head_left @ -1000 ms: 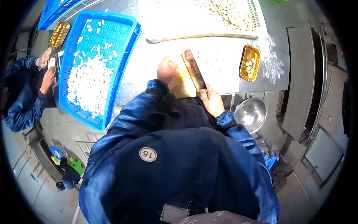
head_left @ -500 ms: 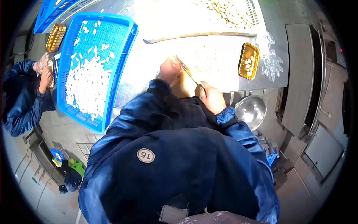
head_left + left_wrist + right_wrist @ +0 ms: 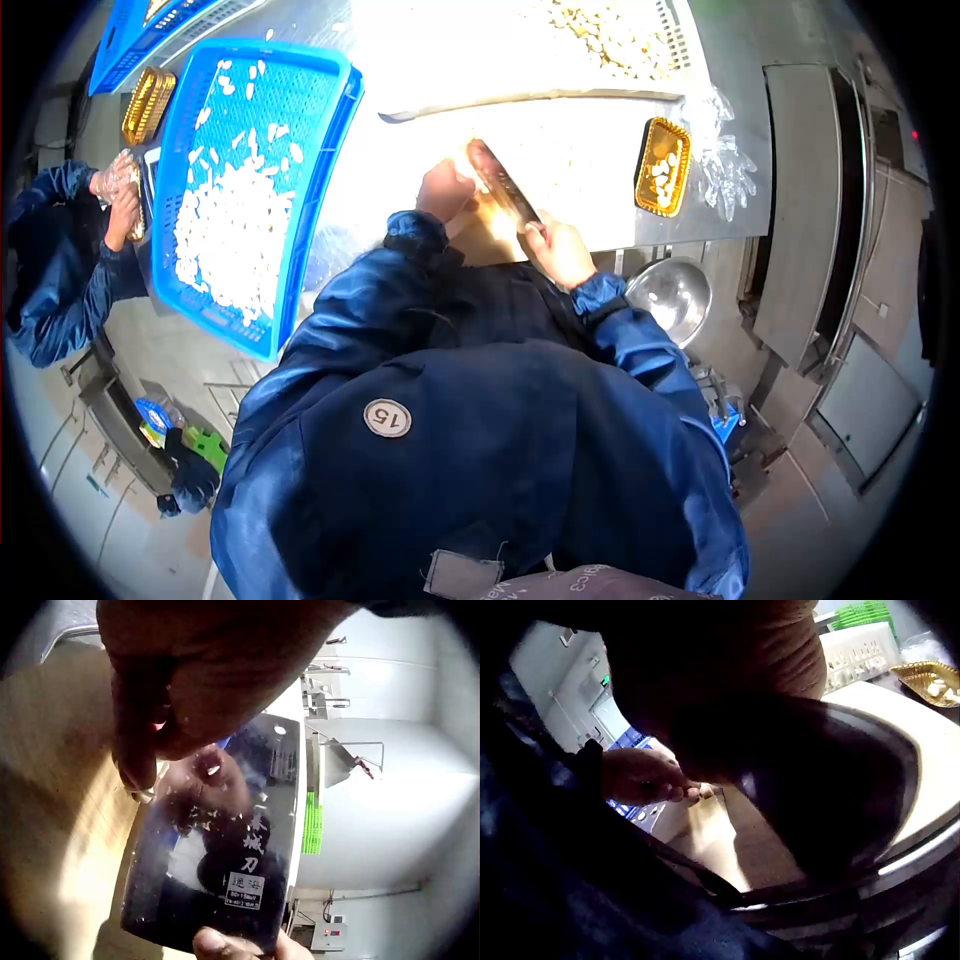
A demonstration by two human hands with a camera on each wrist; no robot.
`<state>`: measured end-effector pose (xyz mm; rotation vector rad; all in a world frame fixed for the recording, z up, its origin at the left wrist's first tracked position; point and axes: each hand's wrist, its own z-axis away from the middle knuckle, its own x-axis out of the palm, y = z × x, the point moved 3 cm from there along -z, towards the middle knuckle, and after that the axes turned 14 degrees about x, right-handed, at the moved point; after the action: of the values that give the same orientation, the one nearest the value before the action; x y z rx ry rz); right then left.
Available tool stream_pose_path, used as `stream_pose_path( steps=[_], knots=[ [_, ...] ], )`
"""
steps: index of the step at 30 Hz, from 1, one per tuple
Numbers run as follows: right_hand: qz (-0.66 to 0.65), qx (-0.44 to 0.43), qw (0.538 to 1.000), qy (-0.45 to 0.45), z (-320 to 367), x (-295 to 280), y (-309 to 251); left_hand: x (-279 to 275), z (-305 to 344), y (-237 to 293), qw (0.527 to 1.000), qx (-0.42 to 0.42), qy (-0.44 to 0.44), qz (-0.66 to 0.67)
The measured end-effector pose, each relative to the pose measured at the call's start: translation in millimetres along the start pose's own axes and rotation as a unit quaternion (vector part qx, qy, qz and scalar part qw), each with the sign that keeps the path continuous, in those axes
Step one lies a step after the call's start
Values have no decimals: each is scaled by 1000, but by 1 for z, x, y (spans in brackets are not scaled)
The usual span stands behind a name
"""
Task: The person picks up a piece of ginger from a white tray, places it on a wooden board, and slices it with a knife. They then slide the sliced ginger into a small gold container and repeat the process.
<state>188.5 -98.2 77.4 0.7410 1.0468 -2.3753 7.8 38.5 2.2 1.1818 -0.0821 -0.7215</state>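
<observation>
My right hand (image 3: 565, 255) is clamped on a broad, glossy cleaver (image 3: 507, 190); my left hand (image 3: 445, 190), fingertips together, pinches a pale piece (image 3: 144, 795) over the smooth board (image 3: 45, 750) at the near edge of the metal worktop (image 3: 750, 215).

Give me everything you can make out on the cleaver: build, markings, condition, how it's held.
The cleaver has a broad, dark, shiny blade that looks like metal, with pale characters, a small boxed mark and pale crumbs on its face, which mirrors a hand. The right hand grips it, covering the handle, fingers reaching onto the blade. It slants over the pale board, beside the left hand; whether its edge meets the board or that hand's fingers touch it, I can't tell.
</observation>
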Motion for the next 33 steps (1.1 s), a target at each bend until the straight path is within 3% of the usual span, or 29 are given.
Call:
stream_pose_path(
  steps=[3, 7, 8, 11, 12, 15, 16, 19, 20, 23, 26, 29, 31, 33],
  knots=[
    [-179, 31, 983, 26, 24, -13, 9, -2, -9, 11, 979, 163, 76, -96],
    [-177, 107, 977, 48, 37, -22, 26, 19, -17, 53, 933, 256, 0, -252],
    [-169, 115, 977, 55, 39, -21, 29, 27, -20, 59, 939, 211, -32, -269],
    [-159, 114, 977, 80, 44, -20, 27, 33, -33, 51, 938, 213, -33, -273],
    [-157, 108, 978, 82, 46, -18, 25, 26, -34, 53, 907, 298, 28, -294],
    [-176, 89, 977, 78, 49, -10, 18, -3, -29, 37, 974, 185, -23, -127],
    [-179, 82, 978, 71, 49, -6, 18, -10, -28, 20, 982, 186, 17, -43],
    [-138, 49, 987, 59, 44, 4, 14, -23, -19, -14, 996, 77, -5, -45],
    [-115, 50, 991, 48, 42, 7, 10, -14, -4, -23, 996, 75, -47, -2],
    [-105, 39, 993, 30, 40, 11, -4, -18, 25, 3, 939, 269, 102, -186],
    [-78, 21, 996, 27, 40, 12, -11, -18, 36, -9, 971, 132, 141, -143],
    [-43, 10, 999, 11, 38, 19, -16, -13, 38, -28, 979, 137, 88, -123],
    [-24, 10, 1000, 0, 38, 21, -19, -9, 34, -29, 940, 249, 101, -209],
    [-7, 0, 1000, 10, 38, 23, -21, 0, 29, -31, 939, 214, 128, -236]
  ],
)
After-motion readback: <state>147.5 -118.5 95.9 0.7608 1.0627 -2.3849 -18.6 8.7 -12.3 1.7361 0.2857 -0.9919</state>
